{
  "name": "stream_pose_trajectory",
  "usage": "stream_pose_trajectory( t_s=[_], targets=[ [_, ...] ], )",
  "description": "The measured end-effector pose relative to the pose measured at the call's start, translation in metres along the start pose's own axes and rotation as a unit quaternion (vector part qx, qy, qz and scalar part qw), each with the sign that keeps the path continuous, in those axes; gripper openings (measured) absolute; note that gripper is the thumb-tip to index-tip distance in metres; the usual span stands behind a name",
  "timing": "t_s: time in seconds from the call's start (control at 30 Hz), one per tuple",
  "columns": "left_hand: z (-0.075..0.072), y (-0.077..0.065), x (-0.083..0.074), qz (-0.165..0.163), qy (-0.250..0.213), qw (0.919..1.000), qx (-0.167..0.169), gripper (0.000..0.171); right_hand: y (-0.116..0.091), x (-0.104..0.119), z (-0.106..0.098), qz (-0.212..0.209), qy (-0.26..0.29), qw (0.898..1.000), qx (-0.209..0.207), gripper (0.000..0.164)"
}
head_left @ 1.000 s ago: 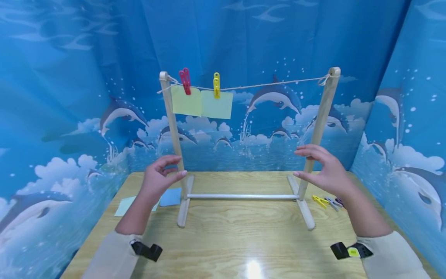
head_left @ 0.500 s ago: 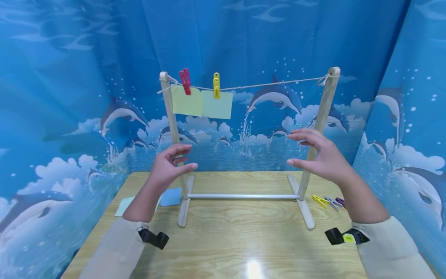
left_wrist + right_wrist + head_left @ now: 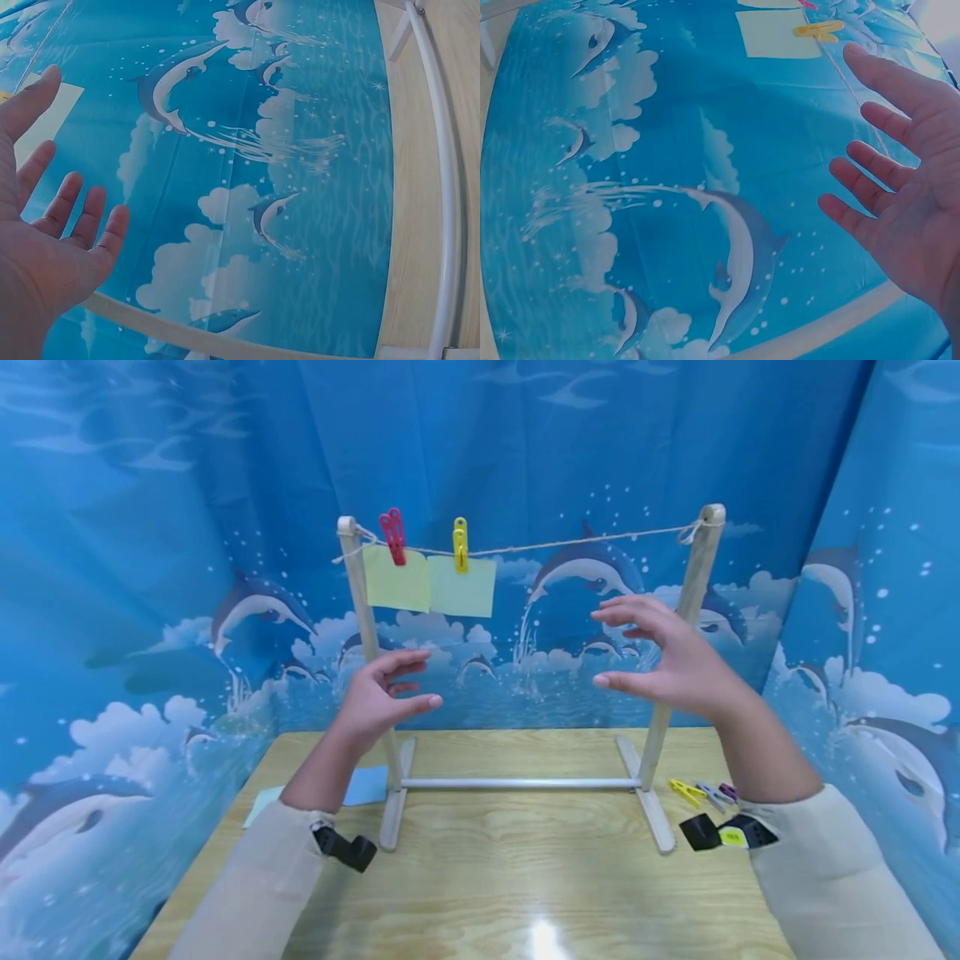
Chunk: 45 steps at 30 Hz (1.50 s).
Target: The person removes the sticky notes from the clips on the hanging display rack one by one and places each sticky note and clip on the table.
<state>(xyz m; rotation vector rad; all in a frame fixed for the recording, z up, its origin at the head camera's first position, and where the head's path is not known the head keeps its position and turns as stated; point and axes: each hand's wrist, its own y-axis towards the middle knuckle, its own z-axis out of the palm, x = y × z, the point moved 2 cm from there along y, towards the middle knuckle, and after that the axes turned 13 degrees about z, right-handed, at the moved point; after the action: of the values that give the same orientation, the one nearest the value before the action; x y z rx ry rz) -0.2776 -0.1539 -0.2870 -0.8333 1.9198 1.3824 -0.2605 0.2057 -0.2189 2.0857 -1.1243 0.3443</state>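
Note:
My left hand (image 3: 378, 695) hovers in front of the rack's left post (image 3: 365, 610), thumb and fingers spread apart with nothing between them. On the other side, my right hand (image 3: 667, 656) is raised before the right post (image 3: 699, 568), also holding nothing. Both palms face inward. A string (image 3: 570, 542) runs between the post tops. A red clothespin (image 3: 393, 537) clips a yellow paper (image 3: 397, 583) to it at the left. Beside that, a yellow clothespin (image 3: 461, 545) holds a pale green paper (image 3: 462, 593), seen also in the right wrist view as a pale sheet (image 3: 772, 36).
On the table (image 3: 510, 877), a blue paper (image 3: 366, 786) and a pale green paper (image 3: 262, 802) lie at the left. Yellow (image 3: 686, 792), grey (image 3: 712, 797) and purple clothespins (image 3: 727, 790) lie at the right. A white crossbar (image 3: 517, 783) joins the rack's feet.
Both hands have risen and moved inward, toward each other. The papers and clothespins on the string stay as they were.

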Motion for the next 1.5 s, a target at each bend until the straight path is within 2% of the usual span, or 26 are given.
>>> stream_pose_trajectory(
  t_s=[0.27, 0.5, 0.63, 0.83, 1.2, 1.4, 1.5],
  targets=[
    [0.008, 0.012, 0.001, -0.012, -0.011, 0.9998, -0.006, 0.062, 0.019, 0.013, 0.001, -0.016, 0.002, 1.0, 0.012, 0.063],
    [0.013, 0.022, 0.005, -0.078, 0.017, 0.9964, -0.029, 0.063, 0.034, 0.027, 0.001, -0.02, -0.001, 0.999, 0.028, 0.062],
    [0.015, 0.031, 0.007, -0.099, 0.012, 0.9944, -0.035, 0.063, 0.044, 0.038, -0.001, -0.02, 0.009, 0.999, 0.036, 0.061],
    [0.021, 0.046, 0.008, -0.092, 0.002, 0.9948, -0.044, 0.06, 0.058, 0.051, -0.004, -0.014, -0.002, 0.999, 0.039, 0.06],
    [0.038, 0.064, 0.011, -0.078, -0.044, 0.9938, -0.066, 0.053, 0.085, 0.075, -0.002, 0.015, 0.019, 0.998, 0.057, 0.057],
    [0.045, 0.07, 0.011, -0.077, -0.071, 0.9913, -0.08, 0.049, 0.101, 0.088, 0.003, 0.019, 0.005, 0.999, 0.05, 0.056],
    [0.048, 0.071, 0.012, -0.065, -0.091, 0.9899, -0.086, 0.047, 0.109, 0.093, 0.006, 0.021, 0.006, 0.999, 0.043, 0.056]
  ],
)
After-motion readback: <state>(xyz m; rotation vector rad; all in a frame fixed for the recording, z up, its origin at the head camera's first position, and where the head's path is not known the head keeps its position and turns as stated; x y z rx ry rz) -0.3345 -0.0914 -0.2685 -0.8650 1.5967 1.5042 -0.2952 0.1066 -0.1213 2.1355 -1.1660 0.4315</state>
